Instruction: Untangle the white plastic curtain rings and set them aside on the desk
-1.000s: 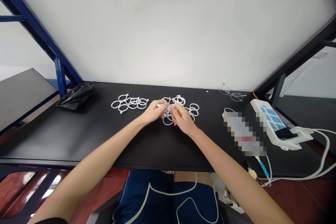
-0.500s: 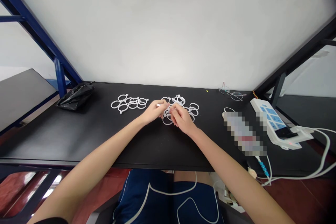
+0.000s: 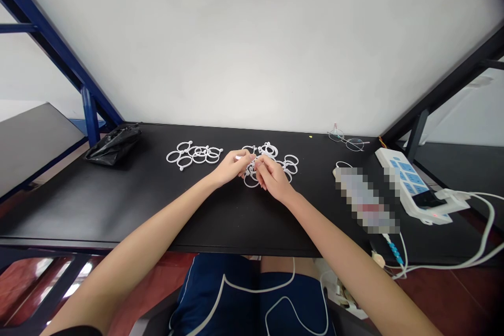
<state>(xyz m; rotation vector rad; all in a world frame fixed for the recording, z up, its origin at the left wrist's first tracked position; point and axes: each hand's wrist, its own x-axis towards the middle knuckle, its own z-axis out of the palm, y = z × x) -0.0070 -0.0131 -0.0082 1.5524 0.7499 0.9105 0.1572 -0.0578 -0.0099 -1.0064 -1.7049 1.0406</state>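
Observation:
Both my hands meet over a heap of white plastic rings (image 3: 289,161) in the middle of the black table (image 3: 118,205). My left hand (image 3: 232,167) pinches one white ring (image 3: 241,158) between thumb and fingertips. My right hand (image 3: 272,178) has its fingers curled and pinched on the same ring from the other side. A second group of white rings (image 3: 196,154) lies flat on the table to the left of my left hand.
A black plastic bag (image 3: 114,145) lies at the far left. Eyeglasses (image 3: 347,140) rest near the wall. At the right are a blurred flat object (image 3: 364,199), a white and blue power strip (image 3: 411,184) and white cables (image 3: 478,252). Blue metal frame (image 3: 90,115) stands left.

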